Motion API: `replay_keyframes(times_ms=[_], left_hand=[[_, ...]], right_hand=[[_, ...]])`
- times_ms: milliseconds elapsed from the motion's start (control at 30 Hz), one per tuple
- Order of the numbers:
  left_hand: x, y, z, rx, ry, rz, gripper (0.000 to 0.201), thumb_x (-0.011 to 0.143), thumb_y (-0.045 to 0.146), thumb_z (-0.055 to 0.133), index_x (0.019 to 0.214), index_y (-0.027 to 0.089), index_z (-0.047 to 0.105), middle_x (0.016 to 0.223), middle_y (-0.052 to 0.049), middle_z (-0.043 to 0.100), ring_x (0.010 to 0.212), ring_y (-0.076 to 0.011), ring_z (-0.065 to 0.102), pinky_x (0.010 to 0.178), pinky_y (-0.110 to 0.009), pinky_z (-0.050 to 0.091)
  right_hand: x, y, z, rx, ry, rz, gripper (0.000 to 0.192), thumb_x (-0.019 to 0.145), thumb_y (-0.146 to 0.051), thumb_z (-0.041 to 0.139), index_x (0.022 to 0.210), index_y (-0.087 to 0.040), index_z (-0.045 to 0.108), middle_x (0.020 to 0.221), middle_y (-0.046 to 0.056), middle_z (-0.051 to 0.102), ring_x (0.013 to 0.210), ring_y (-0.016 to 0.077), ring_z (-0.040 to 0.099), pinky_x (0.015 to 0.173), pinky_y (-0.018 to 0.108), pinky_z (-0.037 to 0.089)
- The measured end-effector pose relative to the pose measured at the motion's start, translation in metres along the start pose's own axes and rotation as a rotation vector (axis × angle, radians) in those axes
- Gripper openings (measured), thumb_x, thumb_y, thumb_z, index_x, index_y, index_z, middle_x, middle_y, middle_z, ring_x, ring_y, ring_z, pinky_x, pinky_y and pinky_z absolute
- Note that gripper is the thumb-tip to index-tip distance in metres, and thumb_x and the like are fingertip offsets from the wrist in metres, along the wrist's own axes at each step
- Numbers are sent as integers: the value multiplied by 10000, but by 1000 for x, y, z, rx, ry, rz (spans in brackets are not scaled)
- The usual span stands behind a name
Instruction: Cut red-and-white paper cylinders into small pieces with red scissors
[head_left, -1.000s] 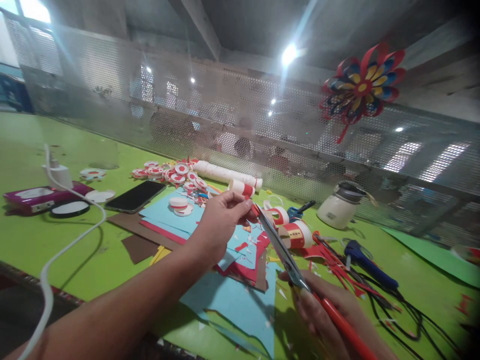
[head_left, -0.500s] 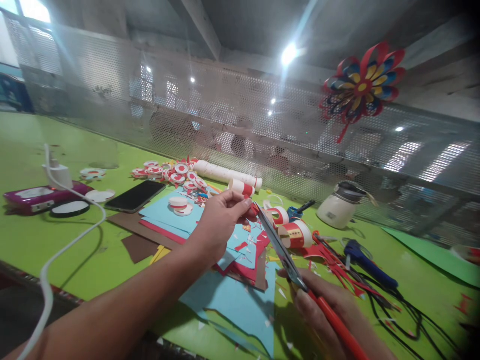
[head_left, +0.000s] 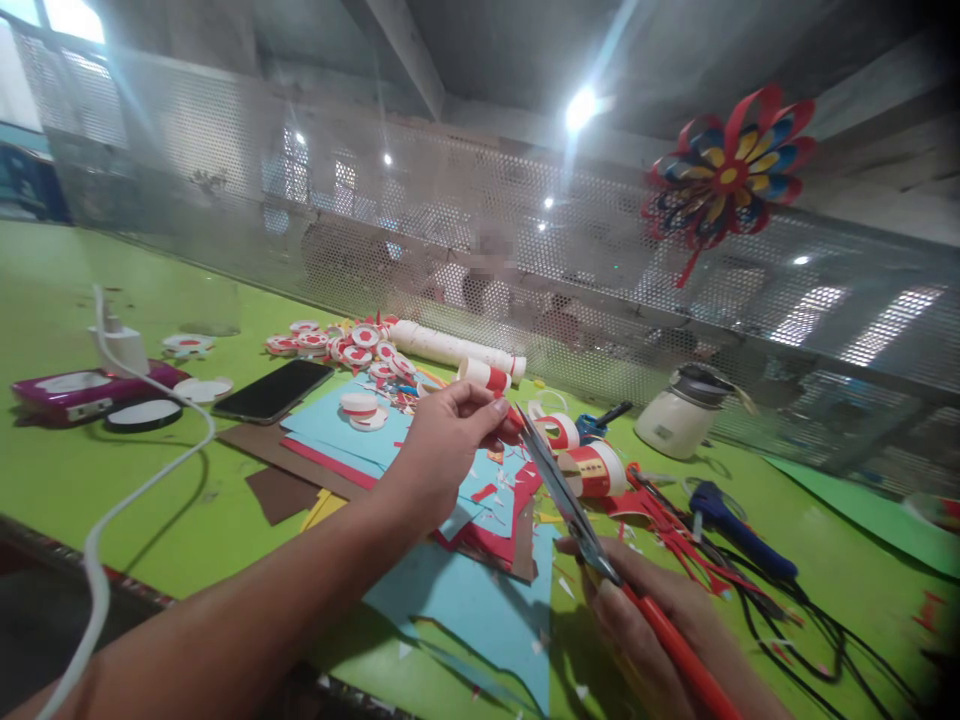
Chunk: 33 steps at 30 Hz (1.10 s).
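On green table (head_left: 90, 470), far left, phone (head_left: 271, 391) and white cable (head_left: 142, 480). Centre: left hand (head_left: 442, 450) pinched shut on small red paper scrap (head_left: 513, 421), barely moved since before. Right: right hand (head_left: 660, 620) clamped round red-handled scissors (head_left: 577, 510), blades at scrap, mid-cut.

A stack of paper sheets (head_left: 457, 590) is laid at the table's (head_left: 67, 490) centre; a phone (head_left: 272, 391) is set at ten o'clock from it; a power bank (head_left: 82, 388) is placed further left, at nine; paper discs (head_left: 337, 345) are heaped at eleven, before the mesh screen (head_left: 420, 240); a pot (head_left: 679, 415) is stood at two; a glue gun (head_left: 739, 530) is laid at three.
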<state>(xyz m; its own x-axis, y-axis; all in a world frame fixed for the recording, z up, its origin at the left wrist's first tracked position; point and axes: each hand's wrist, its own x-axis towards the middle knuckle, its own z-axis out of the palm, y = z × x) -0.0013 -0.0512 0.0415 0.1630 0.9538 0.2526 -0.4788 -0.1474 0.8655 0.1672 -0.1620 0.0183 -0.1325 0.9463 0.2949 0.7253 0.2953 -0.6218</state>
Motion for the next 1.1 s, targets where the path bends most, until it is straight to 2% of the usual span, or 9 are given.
replay_keyframes(times_ms=[433,633,733,900,1100], left_hand=[[-1,0,1,34,8,-4,121,722,192,599,653,134,519,612,-40,615,587,-122,564,594,-270,419],[0,1,0,46,-2,-4,116,723,198,599,655,133,530,620,-39,623,587,-118,570,585,-259,406],[0,1,-1,44,1,-6,118,725,206,601,663,134,530,615,-34,622,585,-115,570,584,-255,405],[0,0,0,37,1,-6,121,723,203,604,658,136,528,608,-33,620,586,-115,569,591,-258,409],[-1,1,1,23,4,-7,119,718,196,606,654,135,526,604,-30,614,586,-115,566,597,-263,414]], right_hand=[[-1,1,2,112,-29,75,470,832,-563,380,960,-180,621,516,-52,325,442,95,303,402,212,246],[0,0,1,33,40,16,449,823,-552,404,961,-186,624,541,-36,390,479,109,356,448,219,303],[0,5,2,31,18,18,478,824,-562,382,1008,-180,602,559,-25,421,497,121,394,468,229,322],[0,11,5,49,-7,60,524,808,-591,366,1051,-175,574,564,-27,396,493,127,387,459,232,311],[0,1,1,-2,18,28,507,826,-582,356,1001,-174,599,548,-39,380,477,114,366,455,220,302]])
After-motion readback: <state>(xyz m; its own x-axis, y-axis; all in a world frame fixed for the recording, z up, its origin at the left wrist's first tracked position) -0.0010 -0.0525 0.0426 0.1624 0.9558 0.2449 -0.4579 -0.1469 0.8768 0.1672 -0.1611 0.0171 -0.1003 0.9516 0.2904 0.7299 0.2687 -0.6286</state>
